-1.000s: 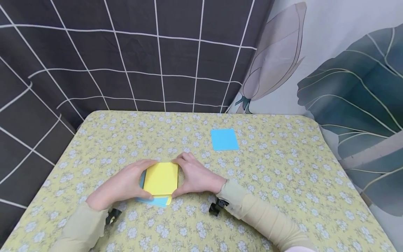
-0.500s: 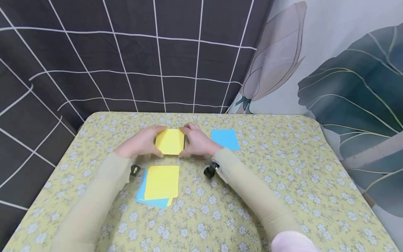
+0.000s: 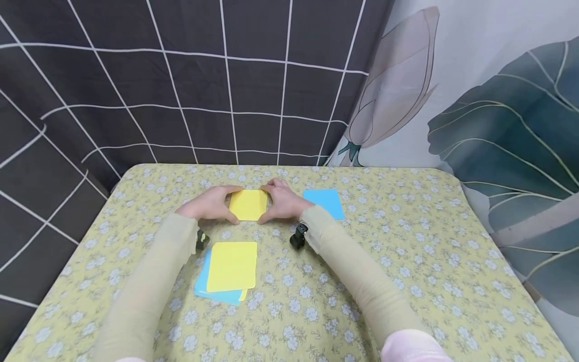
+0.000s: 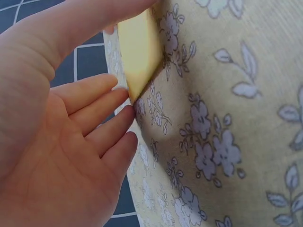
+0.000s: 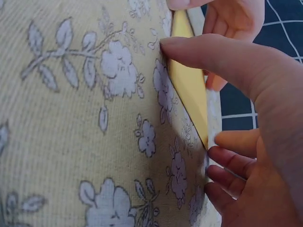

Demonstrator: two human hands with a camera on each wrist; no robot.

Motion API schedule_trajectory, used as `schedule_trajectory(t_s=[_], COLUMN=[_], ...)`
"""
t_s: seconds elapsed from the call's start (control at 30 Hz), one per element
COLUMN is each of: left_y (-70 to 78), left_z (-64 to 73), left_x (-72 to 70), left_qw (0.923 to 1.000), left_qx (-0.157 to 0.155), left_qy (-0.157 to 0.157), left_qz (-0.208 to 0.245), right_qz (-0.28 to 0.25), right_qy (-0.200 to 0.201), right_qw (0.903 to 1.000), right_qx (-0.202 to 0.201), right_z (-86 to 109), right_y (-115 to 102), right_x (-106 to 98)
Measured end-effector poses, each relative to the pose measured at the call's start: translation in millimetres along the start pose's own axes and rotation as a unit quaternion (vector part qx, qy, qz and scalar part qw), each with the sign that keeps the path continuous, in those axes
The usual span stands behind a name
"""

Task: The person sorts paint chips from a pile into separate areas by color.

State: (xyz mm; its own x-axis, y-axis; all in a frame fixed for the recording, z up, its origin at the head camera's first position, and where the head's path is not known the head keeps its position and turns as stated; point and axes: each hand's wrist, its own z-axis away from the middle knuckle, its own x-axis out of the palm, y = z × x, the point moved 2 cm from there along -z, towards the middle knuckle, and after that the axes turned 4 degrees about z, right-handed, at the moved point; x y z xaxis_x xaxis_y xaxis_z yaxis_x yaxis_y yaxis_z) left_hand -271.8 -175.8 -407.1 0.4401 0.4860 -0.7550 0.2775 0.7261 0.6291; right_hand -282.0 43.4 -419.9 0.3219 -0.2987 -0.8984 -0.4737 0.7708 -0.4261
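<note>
In the head view a yellow square card (image 3: pixel 248 205) lies towards the back of the table, between both hands. My left hand (image 3: pixel 210 203) holds its left side, thumb and forefinger at the near and far corners. My right hand (image 3: pixel 285 201) grips the right side the same way. The right wrist view shows the thumb (image 5: pixel 184 50) and the fingertips at the ends of the card's edge (image 5: pixel 187 80). In the left wrist view the fingers (image 4: pixel 102 106) reach to the yellow card's corner, close over the cloth.
Nearer the body lies a loose pile with a yellow square card (image 3: pixel 232 266) on top and a blue one (image 3: pixel 202 279) and another yellow edge beneath. A blue square card (image 3: pixel 326 202) lies right of the hands, partly behind the right wrist. A flowered cloth (image 3: pixel 407 241) covers the table.
Both hands have lifted the yellow card off the front pile, moved it towards the back, and lowered it onto the cloth. The pile's yellow top card is uncovered; the blue card at right has stayed.
</note>
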Motion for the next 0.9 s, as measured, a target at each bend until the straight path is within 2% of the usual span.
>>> schedule_trajectory(t_s=[0.17, 0.37, 0.53, 0.7, 0.9], left_y=[0.7, 13.3, 21.4, 22.5, 23.8], left_z=[13.0, 49.0, 79.5, 106.5, 128.7], left_x=[0.2, -1.2, 9.7, 23.9, 38.2], left_qw=[0.9995, 0.9982, 0.9974, 0.9969, 0.9977], left_qx=[0.008, 0.015, 0.023, 0.027, 0.028], left_qy=[0.019, 0.049, 0.063, 0.074, 0.061], left_qz=[0.025, 0.031, 0.023, 0.005, -0.002], right_qz=[-0.008, -0.016, -0.007, 0.003, 0.01], right_qy=[0.035, 0.071, 0.062, 0.042, 0.015], right_qw=[0.9989, 0.995, 0.9951, 0.9959, 0.9956], right_qx=[-0.03, -0.068, -0.076, -0.08, -0.092], right_z=[6.0, 28.7, 51.1, 67.6, 84.3], right_y=[-7, -27, -44, -52, -59], right_x=[-4, -15, -17, -7, 9])
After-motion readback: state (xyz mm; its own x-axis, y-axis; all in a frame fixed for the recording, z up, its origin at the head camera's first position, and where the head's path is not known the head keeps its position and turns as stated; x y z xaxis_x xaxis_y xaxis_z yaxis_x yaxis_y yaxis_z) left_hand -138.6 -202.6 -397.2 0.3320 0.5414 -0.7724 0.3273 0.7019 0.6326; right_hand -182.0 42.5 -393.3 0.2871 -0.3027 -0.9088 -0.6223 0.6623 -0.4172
